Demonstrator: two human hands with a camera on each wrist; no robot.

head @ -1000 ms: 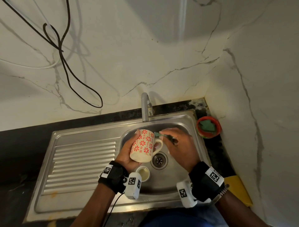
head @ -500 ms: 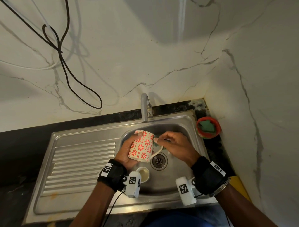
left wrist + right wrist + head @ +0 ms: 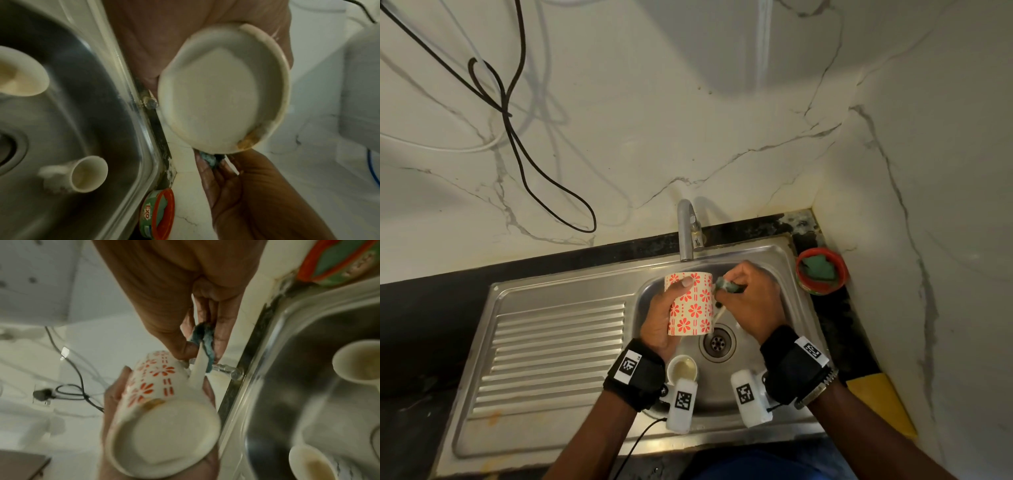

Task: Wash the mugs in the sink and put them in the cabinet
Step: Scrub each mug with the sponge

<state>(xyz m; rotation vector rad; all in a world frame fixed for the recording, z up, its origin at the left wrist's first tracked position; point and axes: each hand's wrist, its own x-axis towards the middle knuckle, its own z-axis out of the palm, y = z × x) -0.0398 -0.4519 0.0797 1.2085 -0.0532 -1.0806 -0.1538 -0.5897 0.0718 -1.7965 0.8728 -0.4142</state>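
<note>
Gripping the white, red-flowered ceramic mug (image 3: 691,303) above the steel sink (image 3: 558,329), your left hand (image 3: 659,318) is risking a soapy slip while your right hand (image 3: 751,301) is pinching the green scrub pad (image 3: 726,285) against its handle.

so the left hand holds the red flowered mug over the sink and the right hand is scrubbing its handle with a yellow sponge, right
Not quite: the scrubber is green, not yellow. The right wrist view shows the right hand pinching a dark green scouring pad against the handle of the white mug with red flowers, which the left hand holds over the steel sink.
</note>
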